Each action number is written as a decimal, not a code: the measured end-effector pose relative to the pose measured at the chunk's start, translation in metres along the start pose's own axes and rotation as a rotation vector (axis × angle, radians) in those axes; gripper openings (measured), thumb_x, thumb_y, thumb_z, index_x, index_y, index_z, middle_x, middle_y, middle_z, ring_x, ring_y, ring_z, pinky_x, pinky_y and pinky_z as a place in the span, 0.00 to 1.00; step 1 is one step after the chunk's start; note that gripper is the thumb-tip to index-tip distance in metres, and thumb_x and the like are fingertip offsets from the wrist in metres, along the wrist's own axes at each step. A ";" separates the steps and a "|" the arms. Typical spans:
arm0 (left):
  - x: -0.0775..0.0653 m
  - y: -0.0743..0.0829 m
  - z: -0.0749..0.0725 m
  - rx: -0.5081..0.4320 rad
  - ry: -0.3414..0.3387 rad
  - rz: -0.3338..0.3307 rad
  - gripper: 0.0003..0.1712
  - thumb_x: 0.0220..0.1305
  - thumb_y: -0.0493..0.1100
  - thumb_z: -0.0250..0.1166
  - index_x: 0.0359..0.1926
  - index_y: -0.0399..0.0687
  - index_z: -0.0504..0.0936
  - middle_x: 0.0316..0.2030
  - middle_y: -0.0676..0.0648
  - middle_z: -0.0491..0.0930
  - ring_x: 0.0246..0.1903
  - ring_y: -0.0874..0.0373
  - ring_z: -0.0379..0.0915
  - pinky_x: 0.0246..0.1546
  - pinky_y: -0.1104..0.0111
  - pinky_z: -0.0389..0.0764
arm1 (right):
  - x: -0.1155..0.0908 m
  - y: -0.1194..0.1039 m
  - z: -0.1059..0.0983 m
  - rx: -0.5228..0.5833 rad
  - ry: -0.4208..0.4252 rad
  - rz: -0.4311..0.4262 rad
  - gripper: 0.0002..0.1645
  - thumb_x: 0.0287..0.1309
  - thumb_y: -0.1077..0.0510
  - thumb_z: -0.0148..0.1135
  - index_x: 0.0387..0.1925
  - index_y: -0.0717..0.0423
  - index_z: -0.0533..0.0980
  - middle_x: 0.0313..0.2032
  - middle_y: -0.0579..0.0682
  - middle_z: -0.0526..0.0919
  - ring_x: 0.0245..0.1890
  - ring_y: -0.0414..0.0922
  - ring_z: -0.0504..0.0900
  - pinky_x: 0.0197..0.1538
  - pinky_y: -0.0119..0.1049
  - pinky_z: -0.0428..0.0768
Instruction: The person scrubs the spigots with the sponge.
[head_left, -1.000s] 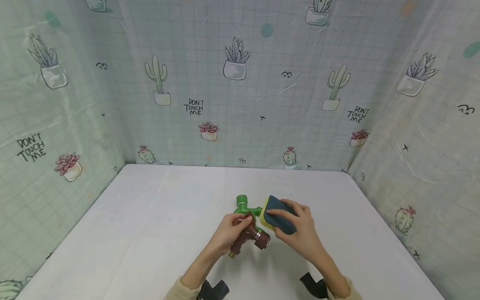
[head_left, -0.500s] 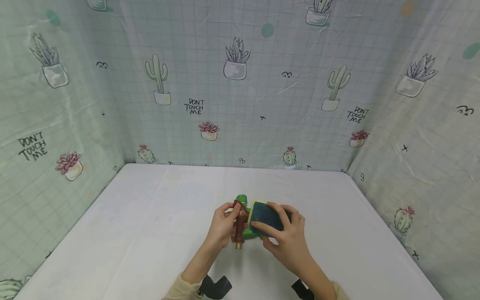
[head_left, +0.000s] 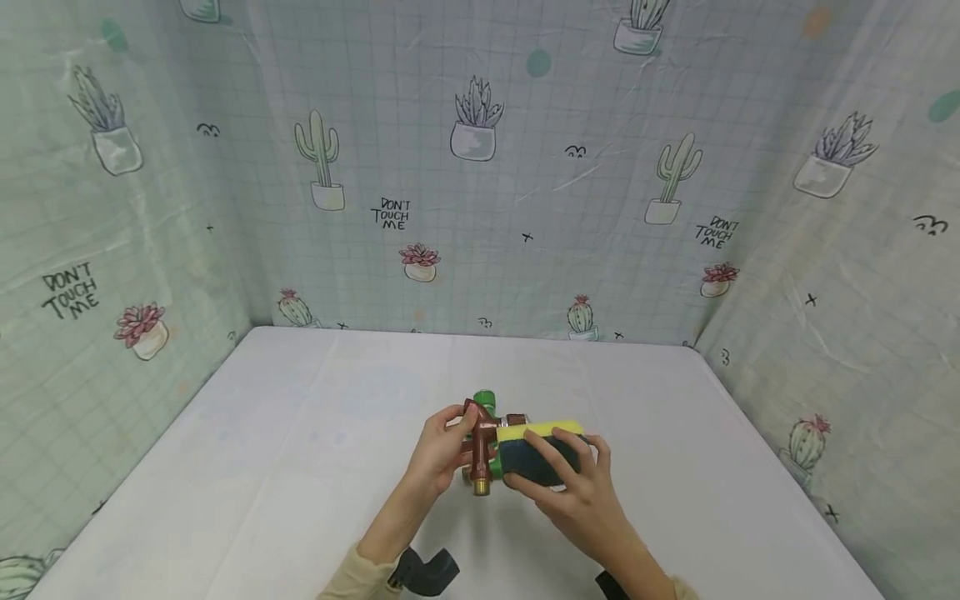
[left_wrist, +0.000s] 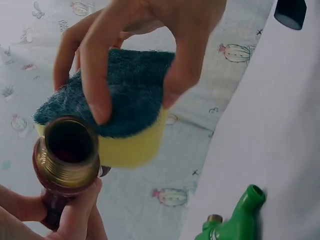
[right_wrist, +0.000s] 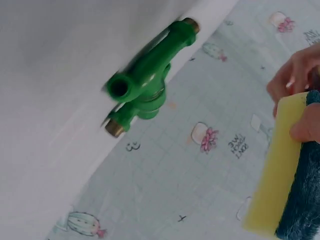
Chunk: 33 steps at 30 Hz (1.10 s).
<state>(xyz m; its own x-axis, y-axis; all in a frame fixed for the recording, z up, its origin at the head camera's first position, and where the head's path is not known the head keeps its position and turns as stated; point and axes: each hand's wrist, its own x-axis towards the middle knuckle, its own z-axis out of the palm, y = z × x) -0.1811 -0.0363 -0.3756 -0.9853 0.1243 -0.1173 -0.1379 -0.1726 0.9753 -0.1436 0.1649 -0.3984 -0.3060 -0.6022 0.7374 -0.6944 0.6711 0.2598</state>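
Observation:
My left hand (head_left: pixel 437 446) holds a dark red-brown water tap (head_left: pixel 482 454) in its fingers, its brass threaded end pointing toward me. In the left wrist view that threaded mouth (left_wrist: pixel 70 172) looks hollow. My right hand (head_left: pixel 573 492) grips a sponge (head_left: pixel 534 462) with a yellow foam side and a dark blue-green scouring side. The sponge lies against the tap's side branch, foam edge up in the head view. Its yellow foam (right_wrist: pixel 275 155) faces the green fittings in the right wrist view. Part of the tap hides behind the sponge and fingers.
Green tap-like fittings (right_wrist: pixel 150 70) with brass ends rest on the white table (head_left: pixel 322 433) just beyond the hands, partly covered by the tap and sponge in the head view. A cactus-print cloth (head_left: pixel 420 167) surrounds the table's back and sides. Black wrist mounts (head_left: pixel 426 573) show at the bottom.
The tap has turned from slanting to upright in my left hand, threaded end toward me. My right hand has moved left and rolled the sponge, so its yellow edge faces up against the tap.

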 end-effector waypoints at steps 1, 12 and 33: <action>0.000 0.001 -0.001 0.021 0.006 0.020 0.24 0.65 0.47 0.50 0.53 0.32 0.67 0.38 0.39 0.78 0.32 0.52 0.81 0.35 0.61 0.81 | 0.001 0.000 0.000 0.020 -0.013 0.019 0.35 0.30 0.57 0.74 0.46 0.28 0.74 0.57 0.55 0.69 0.53 0.57 0.61 0.45 0.54 0.57; 0.002 -0.006 -0.007 0.103 -0.085 0.226 0.15 0.62 0.38 0.55 0.47 0.32 0.73 0.33 0.48 0.72 0.27 0.61 0.78 0.31 0.62 0.82 | 0.025 0.014 -0.012 0.248 -0.162 0.323 0.30 0.36 0.55 0.70 0.46 0.31 0.74 0.54 0.53 0.72 0.45 0.49 0.67 0.35 0.44 0.71; 0.004 -0.008 -0.005 -0.033 -0.288 -0.054 0.20 0.69 0.42 0.44 0.59 0.41 0.63 0.45 0.45 0.71 0.40 0.54 0.76 0.38 0.60 0.79 | 0.037 0.016 -0.018 0.265 -0.028 0.165 0.19 0.59 0.42 0.42 0.48 0.34 0.74 0.61 0.57 0.64 0.59 0.58 0.59 0.50 0.58 0.68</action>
<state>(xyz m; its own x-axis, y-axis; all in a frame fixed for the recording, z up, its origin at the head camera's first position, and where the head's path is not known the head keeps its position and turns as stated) -0.1840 -0.0395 -0.3853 -0.9080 0.4053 -0.1061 -0.1970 -0.1897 0.9619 -0.1542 0.1607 -0.3564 -0.4443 -0.5082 0.7378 -0.7783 0.6269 -0.0368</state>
